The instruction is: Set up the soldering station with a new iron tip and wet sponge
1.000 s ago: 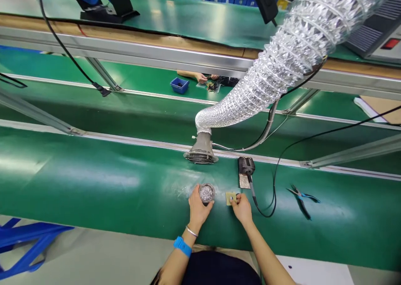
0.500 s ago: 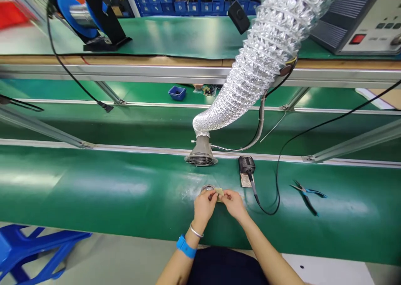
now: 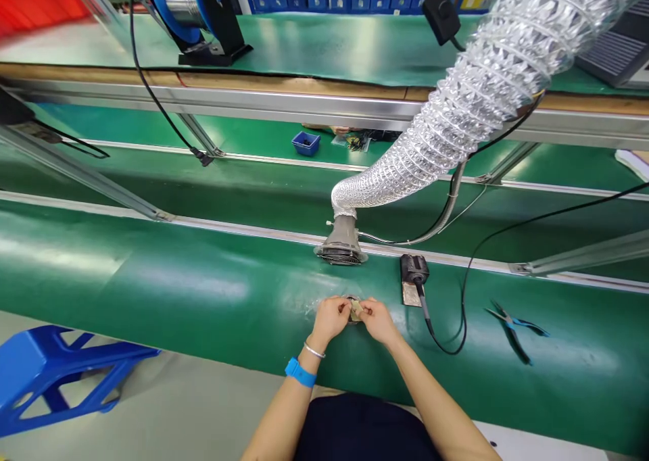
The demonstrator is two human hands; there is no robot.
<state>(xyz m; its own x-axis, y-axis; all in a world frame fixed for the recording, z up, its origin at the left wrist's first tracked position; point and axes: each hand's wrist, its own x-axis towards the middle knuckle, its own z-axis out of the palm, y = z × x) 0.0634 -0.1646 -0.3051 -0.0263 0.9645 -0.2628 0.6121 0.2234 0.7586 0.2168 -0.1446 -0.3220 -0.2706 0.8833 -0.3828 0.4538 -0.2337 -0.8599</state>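
Note:
A small pale-yellow flat piece [image 3: 355,309], too small to identify further, is between my two hands above the green bench mat. My left hand [image 3: 332,318], with a silver bangle and a blue strap on its wrist, pinches at the piece's left side. From the right, my right hand [image 3: 378,320] grips its other edge with thumb and fingers. A round dark item with a shiny rim [image 3: 349,298] lies beneath the piece, mostly covered by it and my fingers. Behind my hands hangs the grey nozzle [image 3: 342,241] of a fume extractor.
A soldering iron stand [image 3: 414,272] with a black cable is to the right, then blue-handled pliers [image 3: 513,327]. A silver duct [image 3: 456,116] slants overhead. A solder spool [image 3: 185,5] sits on the upper shelf. A blue stool [image 3: 61,373] stands at lower left.
The head view has turned, shifting the surroundings. The pale piece has gone from the right side of the round item to over it, and my hands have moved with it.

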